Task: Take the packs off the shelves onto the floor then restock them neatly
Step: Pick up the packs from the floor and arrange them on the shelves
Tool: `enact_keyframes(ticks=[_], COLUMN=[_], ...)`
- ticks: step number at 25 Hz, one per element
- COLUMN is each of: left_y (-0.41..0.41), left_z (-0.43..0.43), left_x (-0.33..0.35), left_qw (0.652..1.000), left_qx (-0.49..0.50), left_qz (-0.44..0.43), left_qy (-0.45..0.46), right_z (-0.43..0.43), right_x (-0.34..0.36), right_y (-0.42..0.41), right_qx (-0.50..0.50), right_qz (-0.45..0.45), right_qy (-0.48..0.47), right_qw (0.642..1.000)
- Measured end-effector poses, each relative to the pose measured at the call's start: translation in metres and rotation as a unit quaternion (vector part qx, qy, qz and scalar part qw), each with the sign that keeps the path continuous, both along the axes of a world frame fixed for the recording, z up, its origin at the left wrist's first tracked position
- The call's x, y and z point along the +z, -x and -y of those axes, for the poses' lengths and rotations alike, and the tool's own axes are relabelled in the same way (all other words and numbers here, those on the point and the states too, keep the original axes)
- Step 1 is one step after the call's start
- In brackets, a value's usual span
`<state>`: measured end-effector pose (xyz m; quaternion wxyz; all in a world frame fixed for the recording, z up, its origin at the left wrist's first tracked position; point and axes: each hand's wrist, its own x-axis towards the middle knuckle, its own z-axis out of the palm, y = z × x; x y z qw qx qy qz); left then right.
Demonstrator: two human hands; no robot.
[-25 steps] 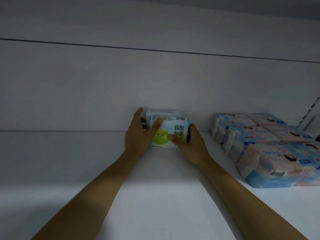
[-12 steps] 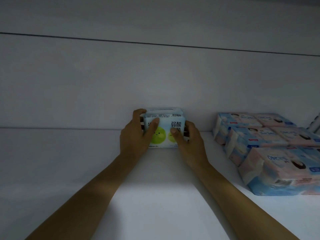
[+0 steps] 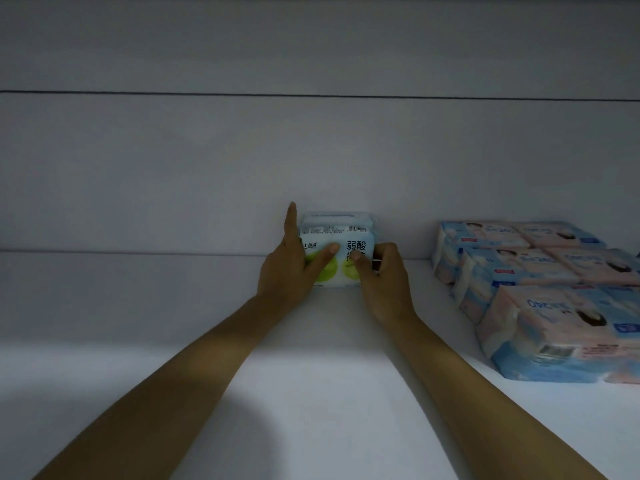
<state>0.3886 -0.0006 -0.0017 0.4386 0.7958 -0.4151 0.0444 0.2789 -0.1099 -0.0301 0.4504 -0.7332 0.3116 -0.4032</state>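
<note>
Head view, the only one. Dim light, looking into a white shelf with a plain white back panel behind it.

Task item: small green-dot pack, pale blue top, two green circles and dark printed characters on its front face. It stands upright on the shelf at the very back, roughly mid-frame. A second pack of the same pale blue peeks out above and behind it, touching or nearly touching the back panel (can't tell which).

Left hand: clamped on the left side of the green-dot pack, thumb laid diagonally across the front face, index finger sticking straight up beside the pack's left edge. Other fingers are hidden behind the pack.

Right hand: gripping the right side of the same pack, thumb tip pressed on the front, fingers curled round the right edge. Both thumbs are near each other on the front, not touching.

Both forearms run bare from the bottom corners up to the pack.

Right side: blue-and-pink multipacks lying flat in rows front to back, well apart from the hands, nearest one at the shelf's front.
</note>
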Motion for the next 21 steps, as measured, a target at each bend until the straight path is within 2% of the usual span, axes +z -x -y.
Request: enact_keyframes(ticks=[2,4,7,9,11,13,15,17,21], left_y=[-0.001,0.001,0.026,0.052,0.074,0.091,0.114,0.14,0.199], left_z=[-0.002,-0.013,-0.052,-0.091,-0.135,-0.178,-0.218,-0.254,-0.322], left_x=[0.007,0.014,0.017,0.02,0.026,0.037,0.046,0.052,0.04], left_qw=[0.998,0.996,0.999,0.985,0.953,0.928,0.908,0.887,0.85], left_qx=[-0.025,-0.004,0.048,0.099,0.135,0.166,0.2,0.237,0.268], left_qz=[-0.063,-0.086,-0.012,0.105,0.223,0.278,0.293,0.3,0.298], left_qy=[0.016,0.028,-0.02,-0.099,-0.151,-0.187,-0.223,-0.26,-0.341], right_z=[0.0,-0.001,-0.013,-0.029,-0.054,-0.085,-0.123,-0.159,-0.227], right_x=[0.003,0.005,0.017,0.029,0.04,0.05,0.052,0.051,0.032], right_y=[0.0,0.003,0.015,0.022,0.031,0.038,0.053,0.07,0.109], right_qx=[-0.004,-0.039,-0.144,-0.159,-0.1,0.012,0.099,0.154,0.264], right_qz=[0.002,-0.006,0.008,0.066,0.088,0.031,-0.01,0.003,-0.015], right_qy=[-0.001,0.008,0.1,0.207,0.271,0.304,0.351,0.406,0.448], right_qw=[1.0,0.999,0.985,0.963,0.953,0.952,0.931,0.901,0.854])
